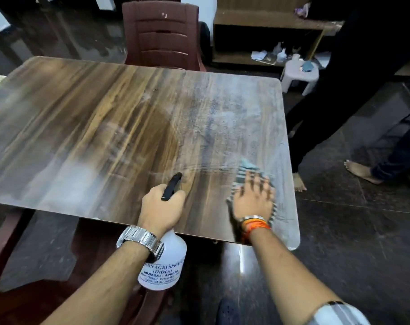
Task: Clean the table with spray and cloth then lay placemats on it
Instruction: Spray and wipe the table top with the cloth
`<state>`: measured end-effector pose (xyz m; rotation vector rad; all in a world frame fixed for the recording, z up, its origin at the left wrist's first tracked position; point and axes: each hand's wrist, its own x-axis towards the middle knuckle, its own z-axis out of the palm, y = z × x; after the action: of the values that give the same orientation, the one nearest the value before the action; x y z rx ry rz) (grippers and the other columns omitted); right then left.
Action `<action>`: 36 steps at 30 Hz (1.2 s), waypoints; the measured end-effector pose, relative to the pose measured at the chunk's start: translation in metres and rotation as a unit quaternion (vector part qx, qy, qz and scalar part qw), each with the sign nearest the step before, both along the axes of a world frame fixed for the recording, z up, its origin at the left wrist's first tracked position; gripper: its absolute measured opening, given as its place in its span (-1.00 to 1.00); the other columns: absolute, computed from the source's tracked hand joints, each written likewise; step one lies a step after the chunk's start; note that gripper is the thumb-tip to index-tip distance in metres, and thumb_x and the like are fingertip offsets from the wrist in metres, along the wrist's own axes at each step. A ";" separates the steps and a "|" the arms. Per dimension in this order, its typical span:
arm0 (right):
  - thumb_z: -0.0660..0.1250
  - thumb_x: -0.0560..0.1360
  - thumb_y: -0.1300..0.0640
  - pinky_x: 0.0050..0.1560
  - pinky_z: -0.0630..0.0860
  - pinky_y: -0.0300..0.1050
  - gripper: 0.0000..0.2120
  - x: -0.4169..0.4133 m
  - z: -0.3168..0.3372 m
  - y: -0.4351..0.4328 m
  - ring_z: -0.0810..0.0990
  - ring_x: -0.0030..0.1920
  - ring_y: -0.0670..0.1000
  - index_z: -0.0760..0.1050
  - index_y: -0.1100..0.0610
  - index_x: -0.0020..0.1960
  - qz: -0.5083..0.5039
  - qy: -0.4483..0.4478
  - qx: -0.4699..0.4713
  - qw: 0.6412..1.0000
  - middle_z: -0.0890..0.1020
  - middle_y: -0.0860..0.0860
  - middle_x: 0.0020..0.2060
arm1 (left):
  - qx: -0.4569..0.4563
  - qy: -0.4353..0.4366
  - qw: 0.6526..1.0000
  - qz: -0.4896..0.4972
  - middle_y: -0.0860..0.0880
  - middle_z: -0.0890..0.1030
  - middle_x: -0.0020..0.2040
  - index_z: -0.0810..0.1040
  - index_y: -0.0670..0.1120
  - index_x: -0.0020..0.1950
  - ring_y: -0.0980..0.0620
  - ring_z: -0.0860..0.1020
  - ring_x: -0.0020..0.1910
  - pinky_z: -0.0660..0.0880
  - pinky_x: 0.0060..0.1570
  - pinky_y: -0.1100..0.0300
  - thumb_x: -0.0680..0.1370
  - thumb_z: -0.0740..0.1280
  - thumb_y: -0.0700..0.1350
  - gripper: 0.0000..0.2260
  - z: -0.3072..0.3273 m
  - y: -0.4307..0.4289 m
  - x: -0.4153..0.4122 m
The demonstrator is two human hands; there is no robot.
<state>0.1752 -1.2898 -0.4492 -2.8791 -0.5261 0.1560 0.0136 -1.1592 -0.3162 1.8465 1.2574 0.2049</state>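
A wood-grain table (82, 118) fills the view, its right half wet and streaked with spray. My left hand (160, 207) grips the neck of a white spray bottle (163, 263) with a black nozzle, held over the table's near edge. My right hand (253, 198) lies flat with fingers spread on a striped blue-and-white cloth (246, 170), pressing it onto the table near the front right corner. No placemats are in view.
A brown plastic chair (163, 36) stands at the table's far side. A person in dark clothes with bare feet (300, 181) stands close to the right edge. A white stool (300, 73) and a low shelf (269, 41) are behind.
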 end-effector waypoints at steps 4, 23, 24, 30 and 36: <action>0.02 0.48 -0.05 0.46 0.03 0.17 -0.40 0.016 0.001 -0.055 0.19 0.47 0.24 0.25 0.10 0.49 -0.102 -0.031 0.026 0.994 0.33 0.13 0.45 | -0.026 0.018 0.999 -0.021 -0.03 0.52 -0.39 0.42 -0.13 -0.33 -0.03 0.48 -0.40 0.32 -0.40 0.16 0.50 0.32 -0.05 -0.74 -0.002 -0.019 0.014; 0.17 0.48 -0.09 0.46 -0.03 0.16 -0.40 0.016 -0.001 0.024 0.19 0.49 0.20 0.25 0.04 0.49 -0.028 -0.015 0.003 0.999 0.34 0.06 0.45 | -0.003 0.040 0.999 0.025 -0.15 0.64 -0.24 0.61 -0.24 -0.20 -0.08 0.51 -0.33 0.40 -0.35 0.16 0.49 0.27 -0.06 -0.73 0.007 0.063 0.124; 0.16 0.48 -0.09 0.45 -0.03 0.15 -0.40 0.022 -0.002 0.028 0.19 0.49 0.20 0.25 0.04 0.49 -0.029 -0.018 0.000 0.999 0.34 0.06 0.45 | -0.005 0.044 0.999 0.019 -0.13 0.61 -0.24 0.60 -0.23 -0.18 -0.05 0.49 -0.33 0.35 -0.38 0.18 0.52 0.28 -0.08 -0.76 0.004 0.071 0.132; -0.02 0.49 -0.14 0.46 -0.14 0.13 -0.37 0.063 -0.001 0.058 0.07 0.52 0.18 0.13 0.02 0.54 -0.069 -0.010 -0.024 0.997 0.23 0.05 0.50 | -0.048 0.049 0.997 -0.044 -0.13 0.60 -0.22 0.56 -0.19 -0.22 -0.13 0.51 -0.28 0.34 -0.33 0.12 0.54 0.28 -0.08 -0.77 -0.009 0.121 0.174; -0.01 0.55 -0.16 0.49 -0.20 0.15 -0.37 0.126 0.002 0.082 -0.12 0.54 0.15 -0.04 -0.01 0.56 -0.138 0.014 -0.029 0.990 0.01 0.01 0.56 | -0.056 0.058 0.997 0.000 -0.22 0.65 -0.04 0.61 -0.24 -0.05 -0.21 0.57 -0.14 0.38 -0.24 0.10 0.54 0.27 -0.05 -0.73 -0.020 0.165 0.201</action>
<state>0.3014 -1.2080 -0.4476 -2.9634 -0.1164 0.1696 0.2150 -0.9939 -0.3363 1.7833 1.3210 0.0266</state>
